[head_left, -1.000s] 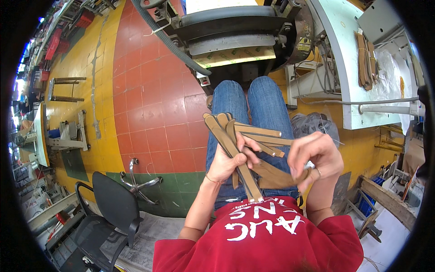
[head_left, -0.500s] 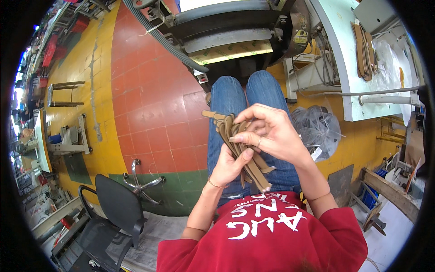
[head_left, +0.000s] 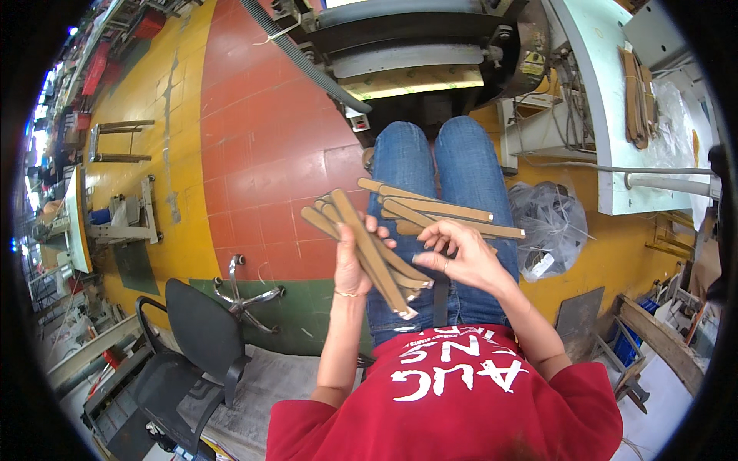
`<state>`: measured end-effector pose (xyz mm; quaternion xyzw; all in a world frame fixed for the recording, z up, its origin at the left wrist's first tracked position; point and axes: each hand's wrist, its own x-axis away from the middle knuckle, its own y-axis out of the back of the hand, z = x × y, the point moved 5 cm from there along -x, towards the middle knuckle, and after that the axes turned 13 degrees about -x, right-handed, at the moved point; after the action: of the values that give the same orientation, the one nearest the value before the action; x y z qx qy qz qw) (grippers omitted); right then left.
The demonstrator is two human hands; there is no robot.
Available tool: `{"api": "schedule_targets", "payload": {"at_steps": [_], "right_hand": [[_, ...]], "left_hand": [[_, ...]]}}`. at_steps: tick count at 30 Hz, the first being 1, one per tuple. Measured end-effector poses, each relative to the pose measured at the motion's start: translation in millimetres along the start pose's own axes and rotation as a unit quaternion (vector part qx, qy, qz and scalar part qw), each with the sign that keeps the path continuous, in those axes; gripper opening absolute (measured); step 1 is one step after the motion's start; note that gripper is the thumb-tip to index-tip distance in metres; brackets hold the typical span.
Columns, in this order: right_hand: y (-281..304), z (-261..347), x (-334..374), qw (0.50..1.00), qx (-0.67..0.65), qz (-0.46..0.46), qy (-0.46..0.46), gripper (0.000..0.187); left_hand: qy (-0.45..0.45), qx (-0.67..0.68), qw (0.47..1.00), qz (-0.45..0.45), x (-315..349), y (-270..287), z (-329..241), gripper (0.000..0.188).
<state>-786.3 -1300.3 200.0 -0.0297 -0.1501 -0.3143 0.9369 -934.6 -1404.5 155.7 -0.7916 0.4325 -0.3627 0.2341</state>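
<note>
My left hand (head_left: pixel 355 265) is clamped on a fan of flat brown strips (head_left: pixel 378 275), thumb laid across the near side and fingers curled round the far side. Their rounded ends point away from me to the left, and their whitish ends slant back toward my red shirt (head_left: pixel 553 407). More strips (head_left: pixel 450 207) lie across my jeans (head_left: pixel 475 157), crossing each other, most of their rounded ends to the left and the pale tips I can see to the right. My right hand (head_left: pixel 465 257) is apart from my left, just beside the near edge of those lap strips, its fingers loosely bent and the thumb clear of them; part of one strip runs out of sight beneath it, and whether my fingertips touch it I cannot tell. Beyond my knees stands a dark machine (head_left: pixel 407 32) with a grey roller (head_left: pixel 411 60), and a ribbed hose (head_left: pixel 323 83) comes down on its left. To my right, a pale table (head_left: pixel 607 84) bears a bundle (head_left: pixel 633 100) of similar brown strips beside some clear plastic (head_left: pixel 673 115), and a see-through bag (head_left: pixel 553 219) of dark stuff sits by my leg. Behind my left side is a black chair (head_left: pixel 196 323) near the red, green and yellow floor (head_left: pixel 261 154)
</note>
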Motion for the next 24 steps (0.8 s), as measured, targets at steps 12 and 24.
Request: {"api": "schedule_targets", "payload": {"at_steps": [12, 24], "right_hand": [[-26.3, 26.1, 9.9, 0.991, 0.135, 0.002, 0.023, 0.054], [-13.9, 23.2, 8.0, 0.961, -0.266, 0.054, -0.046, 0.02]], "left_hand": [[-0.176, -0.266, 0.947, -0.026, 5.6, -52.9, -16.4, 0.024], [-0.071, -0.155, 0.985, 0.037, 9.1, -44.8, -2.0, 0.043]]}}
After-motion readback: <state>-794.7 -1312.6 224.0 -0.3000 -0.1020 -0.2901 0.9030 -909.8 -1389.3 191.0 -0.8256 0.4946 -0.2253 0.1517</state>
